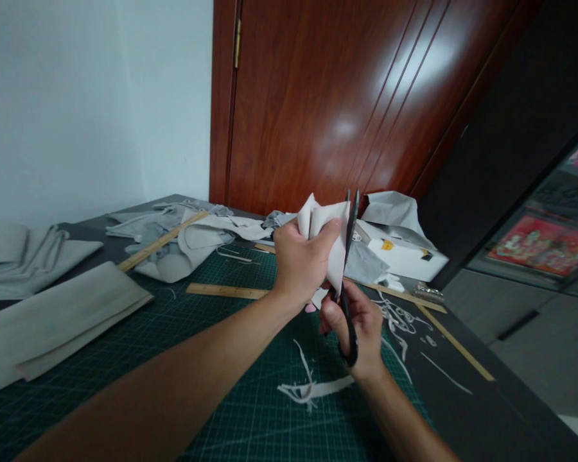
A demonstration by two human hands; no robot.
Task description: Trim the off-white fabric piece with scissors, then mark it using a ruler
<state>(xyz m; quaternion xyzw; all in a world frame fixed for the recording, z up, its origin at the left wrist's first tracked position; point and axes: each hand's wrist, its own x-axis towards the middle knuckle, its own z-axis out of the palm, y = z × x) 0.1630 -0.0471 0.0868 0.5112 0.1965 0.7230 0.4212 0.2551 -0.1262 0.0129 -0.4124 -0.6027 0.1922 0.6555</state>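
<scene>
Above the table, my left hand (302,256) grips a folded piece of pale fabric (331,221), its thumb pressed on the front. Black-handled scissors (350,247) are in my right hand (359,324), with my fingers through the handles. Their blades point upward along the right edge of the fabric, slightly parted at the tips. Whether the blades touch the cloth there is hard to tell. Below both hands, thin fabric offcuts (313,388) lie on the green cutting mat (241,410).
Folded fabric (62,314) lies at the left, with crumpled cloth (192,247) behind it. Wooden rulers (224,290) rest on the mat and table. A white box (404,253) stands at the back right, near curled fabric strips (397,321). Behind the table is a brown door (318,109).
</scene>
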